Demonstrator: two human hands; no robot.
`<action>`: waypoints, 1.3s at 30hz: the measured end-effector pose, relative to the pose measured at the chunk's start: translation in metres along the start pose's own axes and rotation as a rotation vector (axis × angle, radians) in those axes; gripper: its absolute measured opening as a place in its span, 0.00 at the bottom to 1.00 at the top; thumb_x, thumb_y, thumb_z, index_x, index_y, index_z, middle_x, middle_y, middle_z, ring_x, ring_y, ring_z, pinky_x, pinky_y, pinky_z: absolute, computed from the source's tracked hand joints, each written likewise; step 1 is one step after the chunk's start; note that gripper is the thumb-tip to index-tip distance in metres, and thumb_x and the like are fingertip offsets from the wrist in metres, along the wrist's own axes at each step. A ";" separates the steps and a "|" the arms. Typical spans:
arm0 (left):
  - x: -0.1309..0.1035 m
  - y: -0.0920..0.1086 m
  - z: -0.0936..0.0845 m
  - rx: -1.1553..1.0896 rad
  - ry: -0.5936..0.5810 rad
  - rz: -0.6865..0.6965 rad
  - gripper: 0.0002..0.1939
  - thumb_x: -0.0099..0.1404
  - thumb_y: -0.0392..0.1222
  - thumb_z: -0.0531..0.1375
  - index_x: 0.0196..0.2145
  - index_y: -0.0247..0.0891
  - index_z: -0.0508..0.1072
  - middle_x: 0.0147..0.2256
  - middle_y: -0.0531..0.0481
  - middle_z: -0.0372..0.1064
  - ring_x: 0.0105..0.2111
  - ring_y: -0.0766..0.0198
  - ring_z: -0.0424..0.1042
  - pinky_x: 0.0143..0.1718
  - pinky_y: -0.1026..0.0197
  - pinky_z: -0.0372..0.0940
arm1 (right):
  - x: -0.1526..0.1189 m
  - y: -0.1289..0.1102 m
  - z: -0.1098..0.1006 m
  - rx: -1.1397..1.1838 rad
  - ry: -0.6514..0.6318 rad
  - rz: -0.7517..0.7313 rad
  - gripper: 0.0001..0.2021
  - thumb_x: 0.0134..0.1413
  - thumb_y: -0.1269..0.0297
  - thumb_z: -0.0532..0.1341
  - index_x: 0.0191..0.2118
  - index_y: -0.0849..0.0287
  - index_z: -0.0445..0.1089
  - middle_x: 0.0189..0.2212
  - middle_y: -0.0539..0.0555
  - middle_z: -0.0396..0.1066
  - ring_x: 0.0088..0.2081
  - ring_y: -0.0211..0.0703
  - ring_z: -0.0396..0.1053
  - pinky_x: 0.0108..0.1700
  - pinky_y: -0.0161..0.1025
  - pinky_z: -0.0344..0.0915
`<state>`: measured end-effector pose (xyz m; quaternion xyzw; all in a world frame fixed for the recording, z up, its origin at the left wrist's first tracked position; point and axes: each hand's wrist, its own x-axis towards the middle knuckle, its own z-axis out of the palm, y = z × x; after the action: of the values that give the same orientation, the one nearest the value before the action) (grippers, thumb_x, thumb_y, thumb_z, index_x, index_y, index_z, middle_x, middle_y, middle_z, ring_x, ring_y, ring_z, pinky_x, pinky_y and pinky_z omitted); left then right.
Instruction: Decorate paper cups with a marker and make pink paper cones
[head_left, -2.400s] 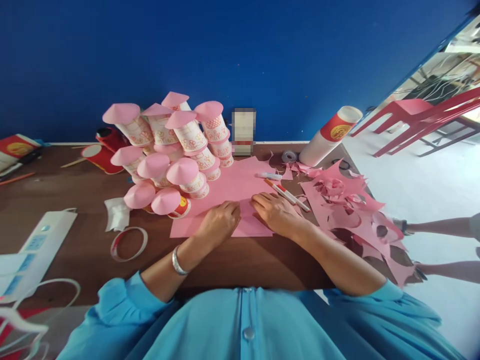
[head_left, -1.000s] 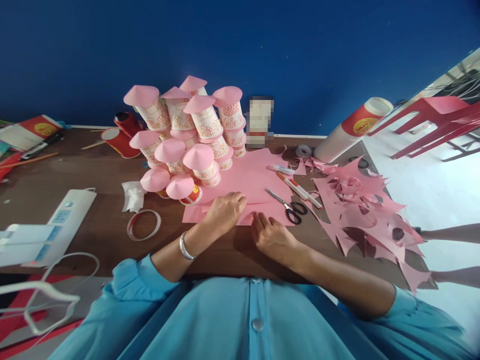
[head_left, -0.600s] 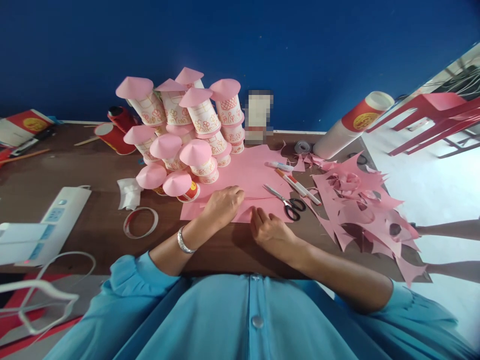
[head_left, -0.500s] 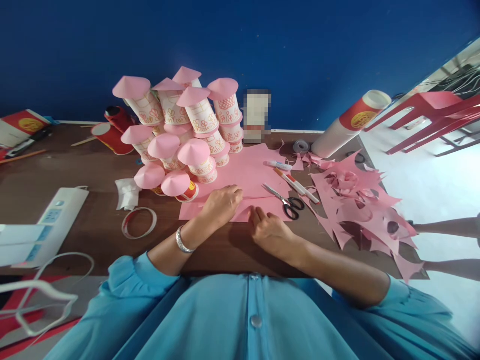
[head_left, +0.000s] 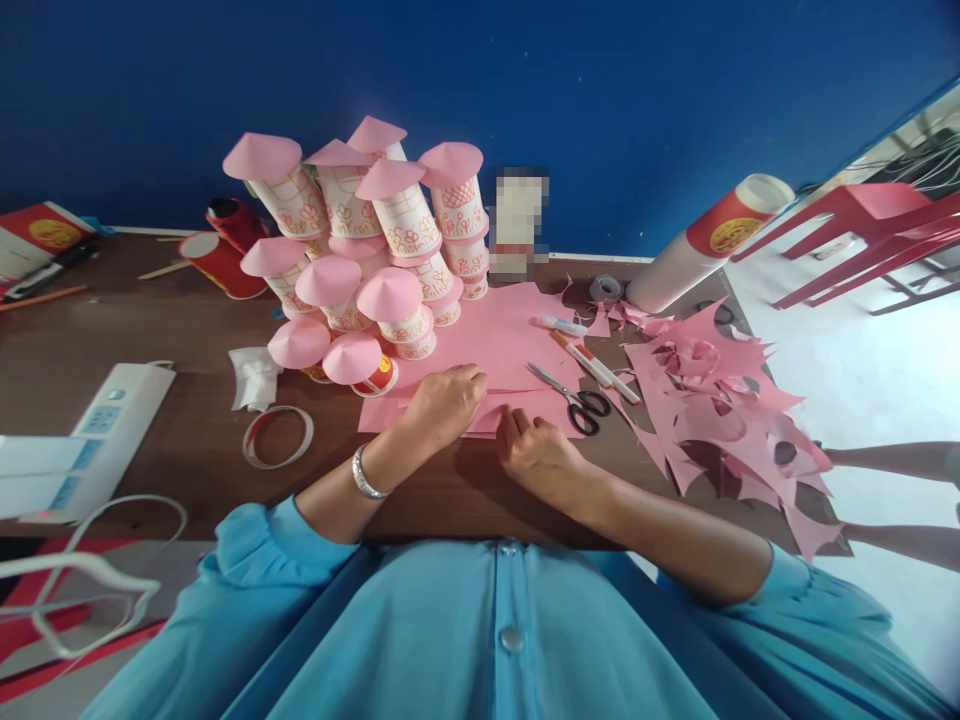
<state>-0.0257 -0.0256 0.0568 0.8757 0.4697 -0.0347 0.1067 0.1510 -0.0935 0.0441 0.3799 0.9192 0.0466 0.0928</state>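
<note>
My left hand [head_left: 448, 400], a bangle at its wrist, rests curled on pink paper sheets [head_left: 495, 335]. Its fingers are closed, and whatever they might hold is hidden. To the right and a bit nearer me, my right hand [head_left: 538, 450] lies with fingers bent inward over the sheets' front edge; what is inside is also out of sight. Black-handled scissors [head_left: 589, 412] lie just beyond the right hand, partly spread. Behind my left hand, several decorated paper cups [head_left: 409, 222] stand stacked as towers under pink paper cones [head_left: 390, 293].
Two markers [head_left: 592, 365] and a glue tube [head_left: 559, 326] lie beyond the scissors. Pink paper scraps [head_left: 724, 400] cover the right side near a tall cup stack [head_left: 709, 245]. On the left are a cut cup ring [head_left: 277, 437], a white curved piece [head_left: 253, 380] and a white power strip [head_left: 112, 440].
The view has shifted slightly, so the cup towers appear a little higher. Both hands keep nearly the same pose and place on the paper.
</note>
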 end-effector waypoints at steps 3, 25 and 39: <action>0.000 0.000 0.000 -0.005 0.003 -0.003 0.13 0.77 0.32 0.52 0.41 0.33 0.76 0.41 0.40 0.77 0.37 0.57 0.76 0.33 0.60 0.63 | 0.001 -0.001 0.004 -0.052 0.034 -0.013 0.18 0.62 0.84 0.53 0.51 0.80 0.76 0.47 0.79 0.78 0.39 0.54 0.75 0.31 0.43 0.70; 0.000 0.005 0.002 0.061 -0.005 0.026 0.12 0.74 0.27 0.54 0.42 0.34 0.77 0.42 0.40 0.75 0.42 0.53 0.75 0.30 0.58 0.61 | 0.008 0.015 -0.005 0.095 -0.028 -0.007 0.12 0.67 0.78 0.56 0.39 0.67 0.78 0.35 0.65 0.79 0.37 0.48 0.75 0.33 0.40 0.63; -0.001 0.009 0.003 0.125 0.001 0.062 0.15 0.73 0.24 0.53 0.45 0.34 0.76 0.42 0.39 0.74 0.44 0.52 0.74 0.30 0.58 0.64 | 0.007 0.016 0.001 0.080 0.014 -0.069 0.13 0.64 0.80 0.56 0.38 0.67 0.79 0.33 0.65 0.79 0.35 0.47 0.74 0.34 0.40 0.63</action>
<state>-0.0186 -0.0325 0.0551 0.8947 0.4395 -0.0601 0.0524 0.1578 -0.0772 0.0447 0.3508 0.9336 0.0091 0.0727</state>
